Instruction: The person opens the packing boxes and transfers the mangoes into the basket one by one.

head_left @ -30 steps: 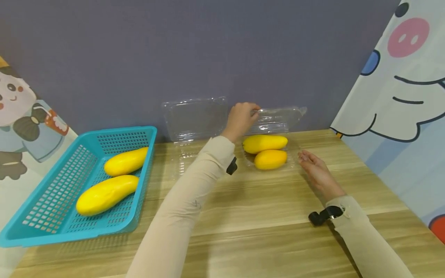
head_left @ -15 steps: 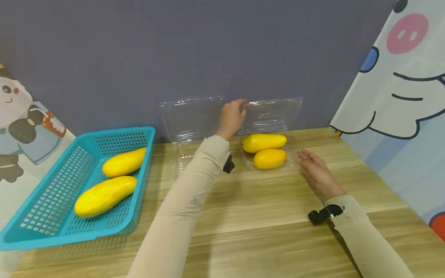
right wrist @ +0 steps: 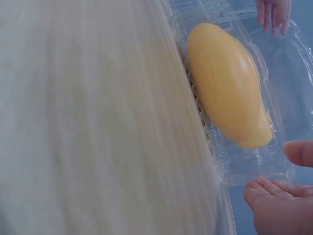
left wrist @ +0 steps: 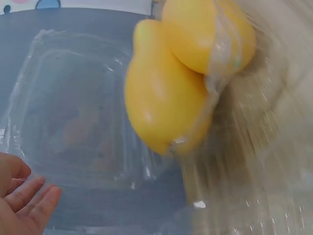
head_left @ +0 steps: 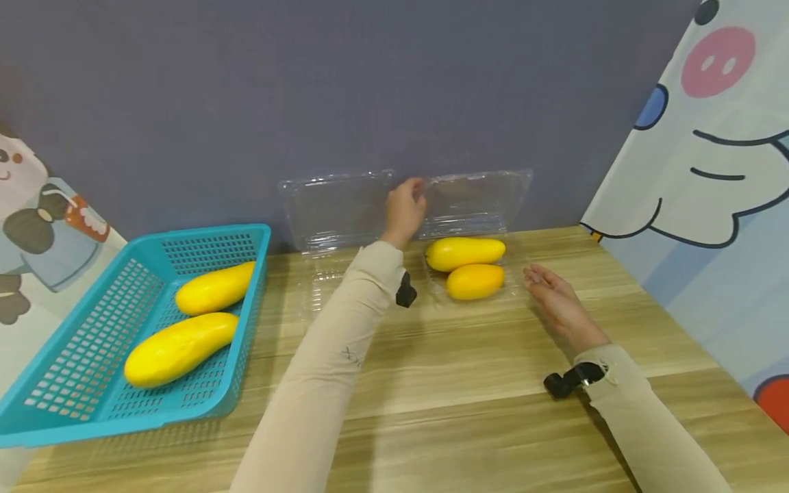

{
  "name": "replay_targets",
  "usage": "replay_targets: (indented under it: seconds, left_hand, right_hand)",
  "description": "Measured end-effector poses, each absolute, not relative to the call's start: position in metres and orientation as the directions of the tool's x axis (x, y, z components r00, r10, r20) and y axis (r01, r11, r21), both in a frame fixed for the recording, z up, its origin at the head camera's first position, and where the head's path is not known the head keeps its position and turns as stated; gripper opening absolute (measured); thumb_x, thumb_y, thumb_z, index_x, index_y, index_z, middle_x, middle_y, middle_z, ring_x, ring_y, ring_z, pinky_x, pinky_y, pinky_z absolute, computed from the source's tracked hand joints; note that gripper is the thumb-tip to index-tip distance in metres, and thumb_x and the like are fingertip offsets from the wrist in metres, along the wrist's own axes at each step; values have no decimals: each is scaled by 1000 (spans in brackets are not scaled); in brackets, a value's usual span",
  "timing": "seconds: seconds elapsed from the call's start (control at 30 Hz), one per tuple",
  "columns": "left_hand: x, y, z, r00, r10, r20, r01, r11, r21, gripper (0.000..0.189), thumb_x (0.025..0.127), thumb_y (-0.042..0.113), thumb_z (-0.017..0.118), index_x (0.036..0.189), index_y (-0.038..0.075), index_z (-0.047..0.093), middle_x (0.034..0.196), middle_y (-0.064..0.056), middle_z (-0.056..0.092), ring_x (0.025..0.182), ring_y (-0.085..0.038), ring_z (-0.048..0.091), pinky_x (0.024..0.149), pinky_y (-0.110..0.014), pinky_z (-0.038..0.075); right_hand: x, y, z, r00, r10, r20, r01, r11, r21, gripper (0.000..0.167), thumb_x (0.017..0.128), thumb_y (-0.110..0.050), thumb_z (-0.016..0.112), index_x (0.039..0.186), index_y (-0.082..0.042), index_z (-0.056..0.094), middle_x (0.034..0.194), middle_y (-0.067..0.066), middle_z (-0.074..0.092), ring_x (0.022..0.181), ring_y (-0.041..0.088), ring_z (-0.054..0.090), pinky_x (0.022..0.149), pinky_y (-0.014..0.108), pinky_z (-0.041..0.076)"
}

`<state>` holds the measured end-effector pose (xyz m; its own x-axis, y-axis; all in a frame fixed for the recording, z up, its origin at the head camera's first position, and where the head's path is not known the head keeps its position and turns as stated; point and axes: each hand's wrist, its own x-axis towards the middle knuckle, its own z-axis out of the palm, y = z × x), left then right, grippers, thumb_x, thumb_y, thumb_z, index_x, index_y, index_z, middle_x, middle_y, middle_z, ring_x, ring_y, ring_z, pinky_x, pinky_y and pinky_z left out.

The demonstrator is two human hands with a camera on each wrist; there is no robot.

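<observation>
Grey partition [head_left: 345, 82] rises behind our wood-grained table [head_left: 468, 438]. At the table's left we see a teal basket [head_left: 248, 329], slotted along its walls, in which a large yellow fruit [head_left: 179, 349] lies in front of another yellow fruit [head_left: 212, 289]. Near the partition sit our left container [head_left: 335, 212] and right container [head_left: 474, 198], both clear plastic with lids raised. Our hands are well apart, fingers loose, gripping nothing: the left hand [head_left: 403, 212] hovers between the two lids, and the right hand [head_left: 561, 305] is beside the right container; whether it touches the plastic we cannot tell. Inside that container, a slim fruit [head_left: 465, 253] lies behind a rounder fruit [head_left: 475, 281], both yellow.
</observation>
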<state>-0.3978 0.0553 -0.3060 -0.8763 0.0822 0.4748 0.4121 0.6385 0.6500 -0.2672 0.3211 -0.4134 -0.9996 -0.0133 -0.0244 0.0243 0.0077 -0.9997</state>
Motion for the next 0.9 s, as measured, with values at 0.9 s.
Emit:
replay_targets:
  seconds: [0.9]
  left_hand:
    - [-404,47,-327,-950,126,287,275,775,569,26,90,13,59,114,4,67,110,-14,68,101,-31,63,90,-37,50]
  right_hand:
    - [-266,322,-410,-999,-46,-20,20,7,-1000,63,101,-8,36,146,8,-4,154,26,-2,143,32,1,116,33,10]
